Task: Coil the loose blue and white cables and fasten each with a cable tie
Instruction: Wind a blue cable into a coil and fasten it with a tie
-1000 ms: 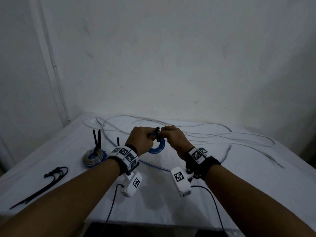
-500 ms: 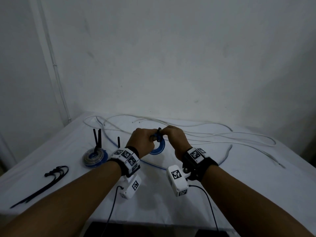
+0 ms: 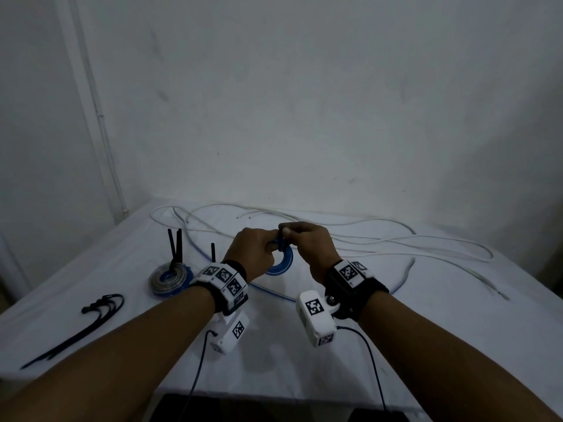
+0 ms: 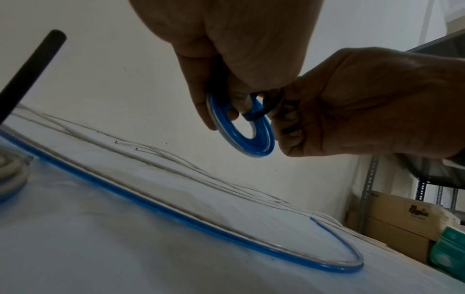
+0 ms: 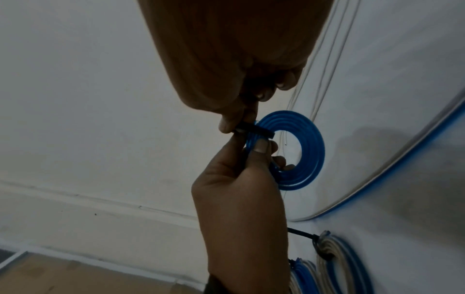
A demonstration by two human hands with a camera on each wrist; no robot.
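Note:
A small flat coil of blue cable (image 3: 281,266) hangs above the white table, between both hands. My left hand (image 3: 271,246) pinches the coil (image 5: 302,151) at its rim, thumb on one face and fingers through the hole. A black cable tie (image 5: 251,130) is looped round the coil's windings (image 4: 241,129). My right hand (image 3: 288,236) pinches that tie (image 4: 256,117) at the top of the coil. A loose blue cable (image 3: 268,292) runs across the table under the hands. Loose white cables (image 3: 380,245) sprawl along the far side.
Tied coils (image 3: 170,277) lie at the left, their black tie tails standing upright. A bundle of spare black cable ties (image 3: 91,318) lies nearer the left edge. The table (image 3: 426,345) meets the wall at the back. Boxes and shelving (image 4: 402,218) stand beyond the right side.
My right fingers have closed over the tie's tail, which stuck up between the hands a second ago. Both hands and the coil stay in nearly the same spot.

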